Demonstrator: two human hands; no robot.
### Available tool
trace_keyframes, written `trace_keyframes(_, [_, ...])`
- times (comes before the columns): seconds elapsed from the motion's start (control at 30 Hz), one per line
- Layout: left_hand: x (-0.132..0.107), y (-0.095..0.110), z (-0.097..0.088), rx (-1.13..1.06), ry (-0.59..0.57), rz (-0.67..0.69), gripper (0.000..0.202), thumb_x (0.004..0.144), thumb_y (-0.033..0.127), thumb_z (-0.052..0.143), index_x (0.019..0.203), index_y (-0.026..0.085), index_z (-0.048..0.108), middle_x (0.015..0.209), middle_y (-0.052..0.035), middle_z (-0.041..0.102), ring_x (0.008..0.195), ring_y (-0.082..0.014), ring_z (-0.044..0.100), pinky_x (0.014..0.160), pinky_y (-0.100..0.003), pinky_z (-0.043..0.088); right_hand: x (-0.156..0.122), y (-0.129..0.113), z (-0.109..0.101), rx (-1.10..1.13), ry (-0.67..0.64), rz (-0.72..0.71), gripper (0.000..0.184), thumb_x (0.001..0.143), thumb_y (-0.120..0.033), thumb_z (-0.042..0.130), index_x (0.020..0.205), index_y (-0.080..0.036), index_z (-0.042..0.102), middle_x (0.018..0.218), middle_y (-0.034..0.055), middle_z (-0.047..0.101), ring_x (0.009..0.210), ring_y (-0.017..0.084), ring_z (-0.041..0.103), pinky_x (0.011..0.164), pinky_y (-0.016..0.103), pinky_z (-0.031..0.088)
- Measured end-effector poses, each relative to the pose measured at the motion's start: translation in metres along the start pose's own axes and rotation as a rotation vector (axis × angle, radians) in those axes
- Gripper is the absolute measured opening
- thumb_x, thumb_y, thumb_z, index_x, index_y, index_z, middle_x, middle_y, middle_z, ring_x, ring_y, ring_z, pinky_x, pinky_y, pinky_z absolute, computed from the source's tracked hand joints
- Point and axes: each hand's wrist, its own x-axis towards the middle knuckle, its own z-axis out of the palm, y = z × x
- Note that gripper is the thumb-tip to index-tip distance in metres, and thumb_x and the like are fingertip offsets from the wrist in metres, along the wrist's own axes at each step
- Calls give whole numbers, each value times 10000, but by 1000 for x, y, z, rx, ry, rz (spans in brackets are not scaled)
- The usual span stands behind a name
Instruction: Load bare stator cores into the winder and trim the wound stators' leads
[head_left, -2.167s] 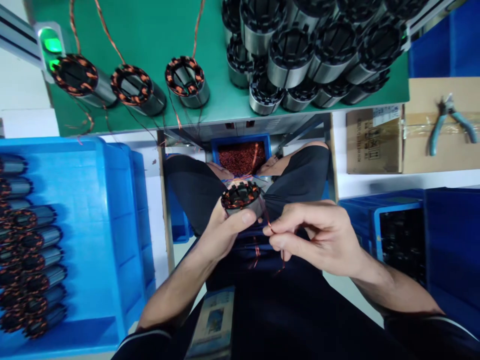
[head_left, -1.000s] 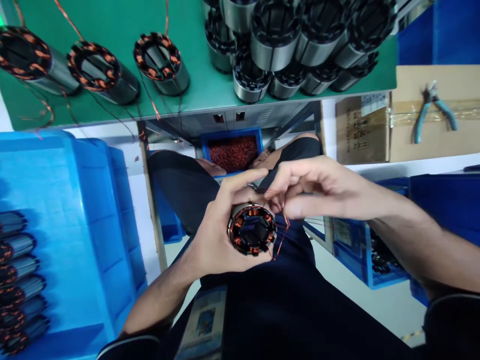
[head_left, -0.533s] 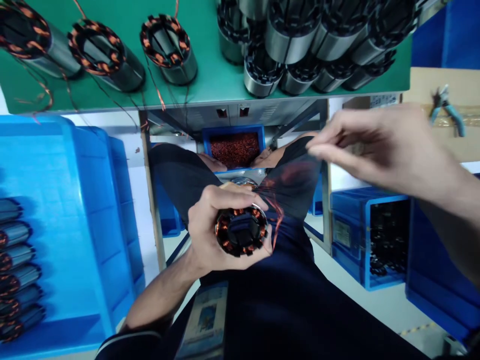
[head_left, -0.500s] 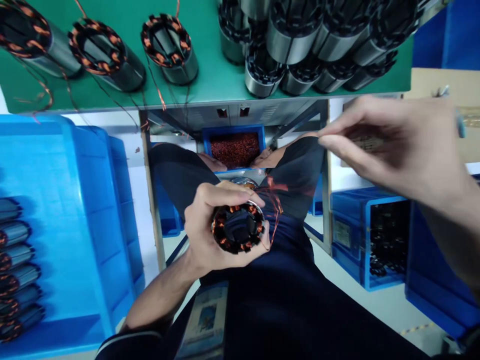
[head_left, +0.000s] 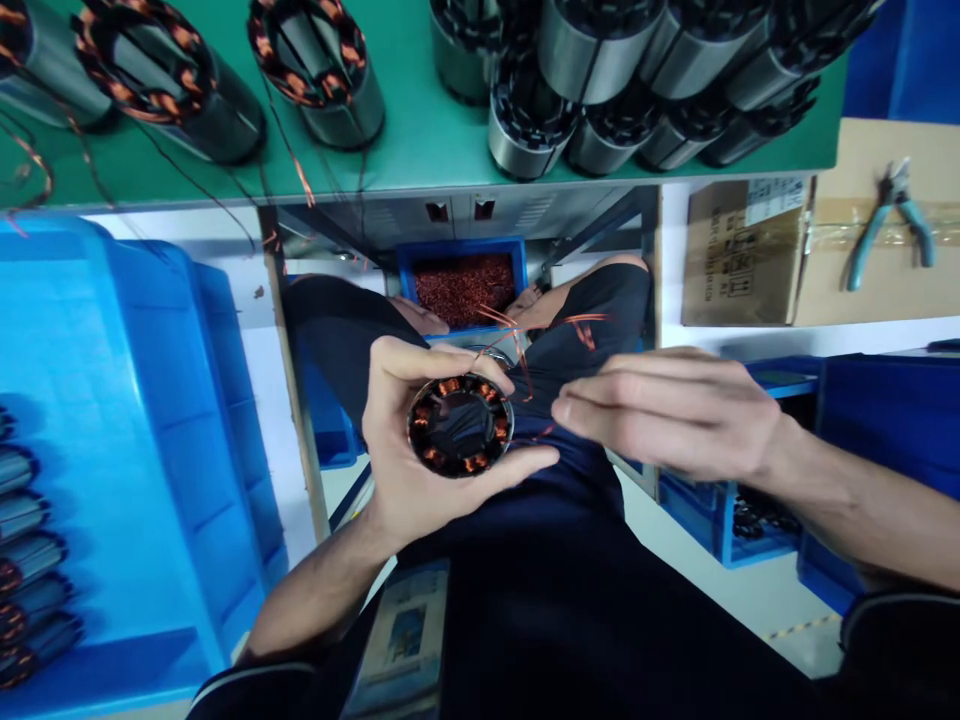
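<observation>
Wound stator (head_left: pixel 460 462) held over the lap, ring face toward the camera, well apart from the front edge of the desk (head_left: pixel 420 150). Left hand (head_left: pixel 405 430): grip wrapped round the stator's outer wall, lower digit extended past the rim. Right hand (head_left: pixel 667 410): fingers drawn together, near the stator; cannot tell whether this grip pinches a wire. Loose wires (head_left: pixel 589 318) spread into the gap between stator and desk. Room leftward to the blue bin (head_left: pixel 169 380); rightward, cardboard box (head_left: pixel 825 270) lies beyond the knee.

Left hand (head_left: pixel 405 440): curled, thumb extended | right hand (head_left: pixel 675 415): fingers bunched, pointing inward
</observation>
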Motion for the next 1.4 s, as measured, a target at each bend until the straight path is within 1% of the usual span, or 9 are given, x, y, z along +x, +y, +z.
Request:
trace_keyframes(0.17, [-4,-9,0,70,71,106,604,776,258,1002,1282,312,676,1032,22,642,776,-180,801,707,-387,693,-2,25,1,119,-98,148,151,1166,-279,656,1119,-252,797,996,24,816,857,142,773,793,263,634])
trace_keyframes(0.3, [-1,-9,-12,226,1,139,708,682,178,1004,1303,276,678,1073,19,683,883,-198,829,718,-350,690,6,17,-31,171,138,239,333,962,-248,929,1270,-312,822,1282,77,838,1087,258,823,886,398,709])
trace_keyframes(0.4, [3,-5,-18,305,-49,151,648,680,294,1017,1248,287,705,1083,-18,736,934,-230,789,725,-402,694,16,-4,-44,277,159,194,248,1010,-235,865,1242,-322,849,1408,58,816,1025,218,833,867,354,723])
trace_keyframes(0.6, [2,5,-11,287,-140,96,651,704,434,1046,1248,350,698,1074,-30,724,871,-225,730,711,-420,692,36,-15,-24,696,-41,320,138,1074,-365,822,1112,-233,818,1029,44,826,858,145,766,797,266,623])
trace_keyframes(0.83, [-1,-2,-20,444,-185,121,553,715,245,976,1185,261,687,1046,-28,725,926,-220,778,789,-369,683,16,45,4,504,-199,382,199,1105,-363,753,980,-212,787,855,22,758,757,151,689,764,283,549])
trace_keyframes(0.97, [-2,-10,-25,673,-233,183,519,746,207,941,1201,262,694,1059,-30,755,1001,-229,787,792,-327,662,14,35,-12,205,-157,458,200,1109,-246,676,1234,-199,824,1247,121,830,1137,253,797,1028,409,635])
trace_keyframes(1.13, [-3,-8,-14,742,-240,238,476,808,303,946,1214,302,699,1105,-28,745,964,-213,771,657,-301,612,30,-17,-17,451,-107,358,644,1082,-99,503,1711,-234,530,1696,117,634,1566,232,622,1295,442,549])
trace_keyframes(1.23, [-1,1,-7,727,-271,275,462,828,327,945,1218,288,701,1097,-36,732,942,-204,767,643,-294,608,33,-23,-7,543,-202,390,698,1054,-66,461,1739,-198,420,1526,124,743,1337,232,757,1125,416,646])
trace_keyframes(1.4, [-3,13,-2,698,-227,272,432,878,342,927,1248,301,708,1106,-37,724,932,-197,754,676,-315,633,35,-23,-16,501,-263,408,401,1064,-90,498,1443,-209,552,1151,59,778,897,197,756,819,340,640])
